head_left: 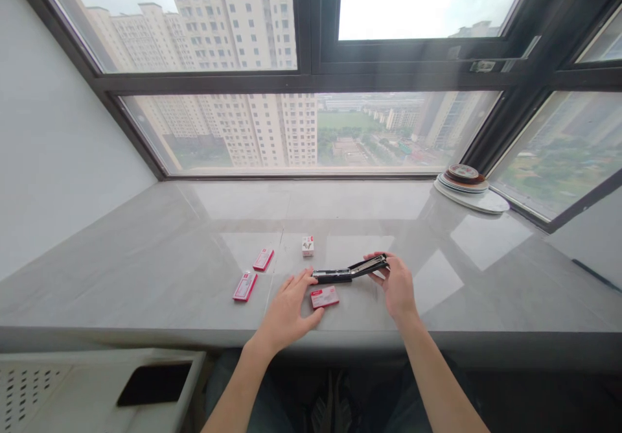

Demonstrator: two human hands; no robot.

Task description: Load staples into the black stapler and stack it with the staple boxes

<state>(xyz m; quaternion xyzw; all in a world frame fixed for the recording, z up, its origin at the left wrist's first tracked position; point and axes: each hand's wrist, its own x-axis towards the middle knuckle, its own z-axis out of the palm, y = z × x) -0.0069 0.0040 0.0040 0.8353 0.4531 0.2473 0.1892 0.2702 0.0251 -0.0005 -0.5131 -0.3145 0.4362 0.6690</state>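
Observation:
A black stapler [335,275] lies opened out on the grey stone sill, its right part tilted up. My right hand [399,284] grips that raised part between thumb and fingers. My left hand [290,310] rests palm down, fingers spread, its fingertips touching the stapler's left end. Just below the stapler is a red and white box [324,297], close to my left thumb. Two more flat red and white boxes, one higher [263,259] and one lower [245,286], lie left of my left hand. A small white box [308,246] stands behind the stapler.
At the back right of the sill [146,258] is a stack of round plates or lids [470,190]. Dark-framed windows rise behind. A pale perforated cabinet or chair [92,381] with a dark phone-like rectangle [154,384] is at the lower left, below the sill's front edge.

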